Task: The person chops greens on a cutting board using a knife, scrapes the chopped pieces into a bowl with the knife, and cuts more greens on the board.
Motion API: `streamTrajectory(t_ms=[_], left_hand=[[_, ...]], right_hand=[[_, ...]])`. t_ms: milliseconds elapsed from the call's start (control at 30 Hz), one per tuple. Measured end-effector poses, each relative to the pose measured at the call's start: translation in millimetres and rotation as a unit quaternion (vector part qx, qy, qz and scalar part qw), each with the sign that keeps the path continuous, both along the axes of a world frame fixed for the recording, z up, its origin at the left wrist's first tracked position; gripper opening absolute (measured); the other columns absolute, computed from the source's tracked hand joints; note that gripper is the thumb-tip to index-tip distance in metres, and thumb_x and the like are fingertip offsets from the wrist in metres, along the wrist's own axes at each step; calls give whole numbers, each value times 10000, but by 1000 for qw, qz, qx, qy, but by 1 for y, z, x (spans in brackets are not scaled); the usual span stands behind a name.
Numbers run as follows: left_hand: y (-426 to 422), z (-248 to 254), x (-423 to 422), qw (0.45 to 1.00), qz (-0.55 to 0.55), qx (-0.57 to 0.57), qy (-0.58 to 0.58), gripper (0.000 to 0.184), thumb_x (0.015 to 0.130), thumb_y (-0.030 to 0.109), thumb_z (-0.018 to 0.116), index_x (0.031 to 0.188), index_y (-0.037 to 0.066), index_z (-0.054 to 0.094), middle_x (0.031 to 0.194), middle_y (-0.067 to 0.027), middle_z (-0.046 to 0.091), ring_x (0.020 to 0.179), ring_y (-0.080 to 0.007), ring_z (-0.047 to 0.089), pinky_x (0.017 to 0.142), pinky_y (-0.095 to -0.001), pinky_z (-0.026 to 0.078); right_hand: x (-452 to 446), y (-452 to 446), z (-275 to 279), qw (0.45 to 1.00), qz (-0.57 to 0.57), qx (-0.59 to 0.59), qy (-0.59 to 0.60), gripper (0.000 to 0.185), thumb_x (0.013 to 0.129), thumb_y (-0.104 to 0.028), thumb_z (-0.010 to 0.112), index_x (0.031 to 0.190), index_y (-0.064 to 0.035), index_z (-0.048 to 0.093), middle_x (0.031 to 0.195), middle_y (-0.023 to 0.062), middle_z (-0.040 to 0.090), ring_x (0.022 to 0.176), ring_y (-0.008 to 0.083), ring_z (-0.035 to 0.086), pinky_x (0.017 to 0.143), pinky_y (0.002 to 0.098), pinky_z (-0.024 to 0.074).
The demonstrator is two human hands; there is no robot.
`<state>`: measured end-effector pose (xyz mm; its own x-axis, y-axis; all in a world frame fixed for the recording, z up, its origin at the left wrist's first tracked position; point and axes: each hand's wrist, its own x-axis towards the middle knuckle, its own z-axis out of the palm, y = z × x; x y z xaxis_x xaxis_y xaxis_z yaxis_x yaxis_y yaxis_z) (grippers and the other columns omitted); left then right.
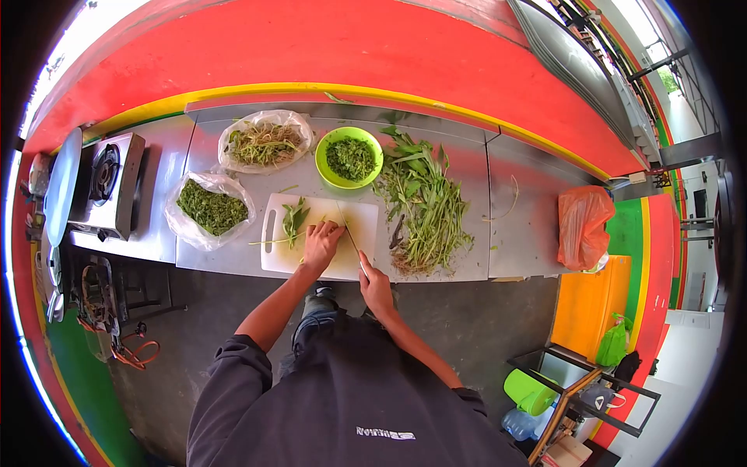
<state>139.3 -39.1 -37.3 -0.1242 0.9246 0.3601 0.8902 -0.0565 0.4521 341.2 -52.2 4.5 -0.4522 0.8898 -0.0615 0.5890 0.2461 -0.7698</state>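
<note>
My right hand (377,286) grips a knife (349,235), its blade angled up and left over the white cutting board (367,220). Beside the blade, my left hand (322,244) presses down on the board with its fingers curled over leafy greens (294,220), whose leaves and stems stick out to the left. Most of what lies under those fingers is hidden. Right of the board spreads a large pile of uncut greens (426,202). A lime-green bowl (320,162) of chopped greens (349,158) stands just beyond the board.
Left of the board sit a plastic bag of chopped greens (212,208) and a bag of root and stem trimmings (264,143). A gas stove (106,175) stands at the far left. An orange plastic bag (583,227) rests at the table's right end. A red wall (311,47) runs behind.
</note>
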Motion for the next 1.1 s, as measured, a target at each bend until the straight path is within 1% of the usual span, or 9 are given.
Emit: streamTrajectory(t_ms=[67, 233, 333, 467, 533, 633, 967, 1067, 1100], left_hand=[[0, 4, 1, 1000, 0, -5, 2, 238, 818, 88, 677, 1047, 132, 728, 954, -1, 652, 910, -199, 618, 794, -382, 418], [3, -3, -1, 999, 6, 23, -36, 224, 815, 90, 694, 1030, 143, 728, 941, 6, 644, 904, -200, 612, 781, -383, 411], [3, -5, -3, 1000, -2, 25, -20, 219, 815, 92, 699, 1025, 145, 725, 936, 8, 646, 903, -203, 612, 779, -384, 412], [1, 2, -2, 1000, -7, 14, -7, 213, 812, 92, 703, 1018, 141, 719, 928, 4, 652, 898, -204, 616, 779, -387, 416], [0, -2, -3, 1000, -7, 9, -8, 201, 835, 123, 663, 1026, 146, 722, 939, 5, 653, 912, -194, 610, 808, -383, 405], [3, -5, -5, 1000, -1, 20, -18, 215, 815, 96, 700, 1024, 146, 717, 938, 10, 649, 907, -203, 615, 780, -384, 417], [1, 2, -4, 1000, -7, 4, -4, 238, 803, 91, 708, 1032, 152, 725, 938, 16, 654, 932, -196, 609, 783, -388, 416], [3, -2, -6, 1000, 0, 16, -5, 234, 817, 101, 637, 1021, 161, 735, 946, 17, 640, 939, -189, 595, 797, -381, 411], [3, -2, -6, 1000, -2, 14, -7, 219, 808, 100, 676, 1010, 157, 738, 946, 17, 645, 935, -193, 599, 788, -384, 412]], right_hand=[[-2, 2, 3, 1000, 0, -12, -15, 533, 930, -54, 615, 1448, -115, 504, 810, 263, 631, 763, 436, 633, 681, 445, 501], [6, -4, 5, 999, -4, 26, 41, 525, 928, -51, 617, 1438, -115, 514, 804, 260, 628, 733, 433, 621, 668, 452, 492], [10, -8, 0, 998, 1, 30, 47, 529, 926, -51, 619, 1440, -117, 513, 800, 257, 628, 730, 431, 621, 665, 451, 492], [3, 2, -6, 1000, 3, 11, 5, 531, 925, -53, 621, 1440, -120, 514, 816, 262, 635, 754, 431, 637, 671, 442, 501], [-2, 5, -6, 1000, 5, 5, 1, 529, 925, -55, 622, 1439, -121, 516, 807, 262, 631, 755, 431, 637, 671, 440, 501], [1, 0, -4, 999, 0, 25, 33, 528, 925, -56, 622, 1438, -120, 516, 781, 258, 619, 724, 432, 620, 657, 448, 490], [-7, 5, 2, 1000, -3, -1, 15, 531, 931, -57, 614, 1448, -113, 503, 794, 263, 621, 750, 432, 628, 684, 438, 502], [1, -2, -1, 1000, -4, -2, 15, 525, 932, -56, 613, 1443, -106, 505, 793, 262, 619, 744, 433, 622, 683, 435, 501], [3, -5, -2, 1000, -4, 3, 19, 524, 932, -55, 613, 1442, -105, 505, 795, 263, 618, 748, 435, 623, 686, 432, 502]])
